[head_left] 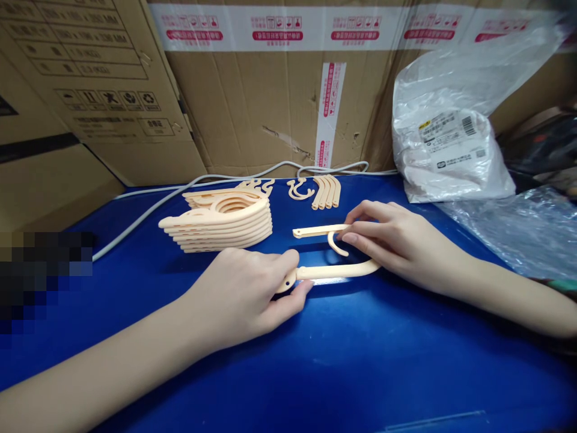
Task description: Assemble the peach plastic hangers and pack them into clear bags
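My left hand point(252, 288) is closed on the flat, holed end of a cream plastic folding hanger point(336, 272), low over the blue table. The hanger's arm runs right and curves up beneath my right hand point(390, 237). That hand's fingers are pinched around the end of a straight cream bar point(318, 231), and a small hook point(336, 245) curls down beside it. How these parts join is hidden by my right fingers. Beyond my left hand stands a stack of folded cream hangers point(216, 228).
Several short curved arms point(327, 192) and loose hooks point(300, 189) lie at the back of the table point(288, 373). A pale cable point(153, 222) runs behind them, before cardboard boxes point(270, 108). White plastic bag point(451, 150) at back right, with clear plastic film point(496, 228) in front of it.
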The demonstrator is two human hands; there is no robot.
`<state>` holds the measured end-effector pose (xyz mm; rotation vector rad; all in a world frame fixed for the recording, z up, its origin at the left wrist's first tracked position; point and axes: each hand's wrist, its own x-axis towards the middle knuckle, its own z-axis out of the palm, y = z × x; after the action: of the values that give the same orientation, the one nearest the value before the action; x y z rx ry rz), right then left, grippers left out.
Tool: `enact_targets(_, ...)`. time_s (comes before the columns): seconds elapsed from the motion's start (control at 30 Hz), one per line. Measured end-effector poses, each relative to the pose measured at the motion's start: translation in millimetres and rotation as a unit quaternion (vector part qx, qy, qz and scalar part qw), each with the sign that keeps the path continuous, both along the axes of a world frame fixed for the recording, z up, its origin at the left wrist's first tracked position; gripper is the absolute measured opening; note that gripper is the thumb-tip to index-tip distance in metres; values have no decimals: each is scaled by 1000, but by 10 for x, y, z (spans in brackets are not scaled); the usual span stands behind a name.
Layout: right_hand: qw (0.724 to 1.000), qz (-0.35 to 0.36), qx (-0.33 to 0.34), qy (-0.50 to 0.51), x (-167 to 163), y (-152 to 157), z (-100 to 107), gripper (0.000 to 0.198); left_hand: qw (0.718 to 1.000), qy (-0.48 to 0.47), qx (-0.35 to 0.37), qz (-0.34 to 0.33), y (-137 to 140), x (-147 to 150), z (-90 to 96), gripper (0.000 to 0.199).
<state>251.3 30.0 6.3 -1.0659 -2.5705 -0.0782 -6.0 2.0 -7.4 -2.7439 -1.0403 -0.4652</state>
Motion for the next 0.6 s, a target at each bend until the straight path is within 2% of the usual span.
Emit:
enact_targets(0.2, 999, 9, -22, 25, -2, -12, -15, 28, 999, 1, 29, -18, 10, -3, 6, 34)
enact_targets(0.47, 999, 18, -7, 30, 26, 1, -55, 24, 1000, -10, -25, -15, 1, -3, -10, 29)
enact_targets(0.6, 1000, 20, 1, 20, 29, 7, -69, 26, 998, -1, -60, -37, -18, 15, -8, 27)
